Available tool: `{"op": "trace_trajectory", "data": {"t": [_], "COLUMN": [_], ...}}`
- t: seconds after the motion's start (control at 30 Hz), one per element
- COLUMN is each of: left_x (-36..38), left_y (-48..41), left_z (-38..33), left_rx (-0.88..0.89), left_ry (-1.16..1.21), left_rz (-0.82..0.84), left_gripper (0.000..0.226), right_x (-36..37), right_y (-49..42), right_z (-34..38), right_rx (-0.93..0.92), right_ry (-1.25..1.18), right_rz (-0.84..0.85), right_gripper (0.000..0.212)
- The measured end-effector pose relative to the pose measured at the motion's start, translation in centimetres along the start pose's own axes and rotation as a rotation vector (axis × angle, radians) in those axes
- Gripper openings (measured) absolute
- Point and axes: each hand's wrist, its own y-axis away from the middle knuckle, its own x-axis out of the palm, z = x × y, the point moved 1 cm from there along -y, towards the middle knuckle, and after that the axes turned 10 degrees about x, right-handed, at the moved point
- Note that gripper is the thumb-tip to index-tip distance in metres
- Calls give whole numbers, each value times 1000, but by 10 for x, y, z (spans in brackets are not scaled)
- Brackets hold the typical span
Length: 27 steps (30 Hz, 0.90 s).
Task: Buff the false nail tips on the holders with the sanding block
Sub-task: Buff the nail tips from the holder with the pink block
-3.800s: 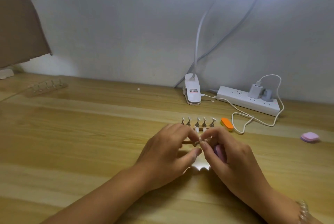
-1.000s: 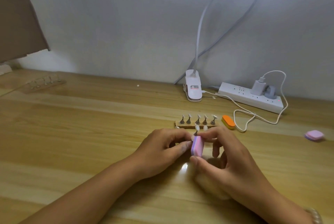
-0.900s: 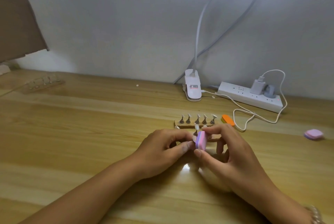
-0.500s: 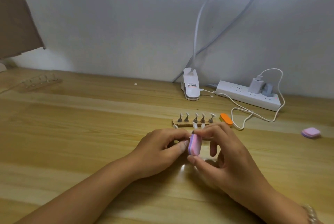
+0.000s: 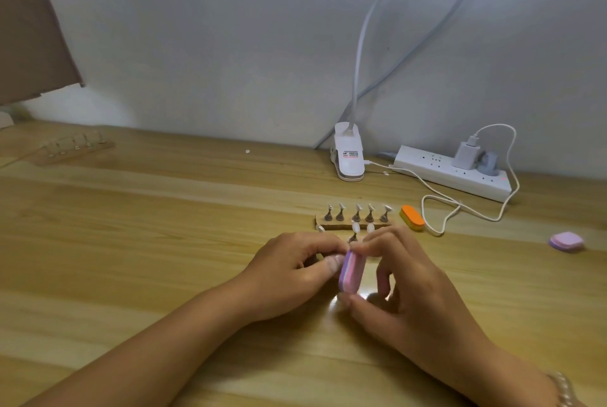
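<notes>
Sanding block (image 5: 351, 272), pink and purple, is held on edge between the thumb and fingers of the right hand (image 5: 407, 288), just above the surface (image 5: 164, 242). A nail tip appears pinched in the left hand (image 5: 289, 272) against it, though hidden. Buffing seems underway; next, 5 holders (image 5: 356, 214) behind await short, light strokes.

Nail tip (image 5: 348, 246) hidden between fingers
</notes>
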Motion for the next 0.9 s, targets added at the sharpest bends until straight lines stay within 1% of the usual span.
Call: {"op": "trace_trajectory", "data": {"t": [0.07, 0.13, 0.17, 0.23, 0.3, 0.33, 0.4, 0.47, 0.53, 0.57, 0.63, 0.7, 0.77, 0.83, 0.9], "left_x": [0, 0, 0, 1, 1, 2, 1, 1, 0, 0, 0, 0, 1, 0, 0], "left_y": [0, -1, 0, -1, -1, 0, -1, -1, -1, -1, -1, -1, 0, 0, 0], "left_z": [0, 1, 1, 3, 5, 5, 4, 4, 3, 2, 2, 1, 2, 3, 4], "left_rx": [5, 19, 24, 21, 15, 21, 46, 54, 54, 52, 43, 38, 31, 20, 33], "left_ry": [1, -9, -14, -13, 3, 9, 16, 38, 56, 59, 55, 36, 33, 34, 27], "left_rz": [3, 5, 6, 1, -10, -20, -35, -37, -30, -27, -19, -8, -10, -18, -17], "left_gripper": [22, 22, 22, 23, 24, 23, 21, 20, 23, 24, 22, 21, 21, 24, 25], "right_x": [-1, -5, -5, -2, 0, 0, -4, -4, 0, 1, -2, -5, -4, 0, -1], "right_y": [-1, -4, -4, -2, 0, 0, -3, -3, -1, 0, -2, -4, -3, 0, -2], "right_z": [1, -2, -2, 1, 1, 0, -4, -5, -2, -1, -3, -6, -3, 1, 0], "right_rx": [23, 104, 115, 43, -2, 31, 125, 124, 33, 13, 69, 137, 92, 15, 53], "right_ry": [-28, -53, -22, 74, 90, 50, -21, 15, 80, 72, -20, -44, 4, 7, -70], "right_rz": [8, -62, -84, -73, -36, -29, -71, -88, -46, -23, -22, -69, -46, 25, 41], "right_gripper": [36, 37, 37, 37, 38, 38, 38, 38, 38, 37, 37, 39, 38, 37, 38]}}
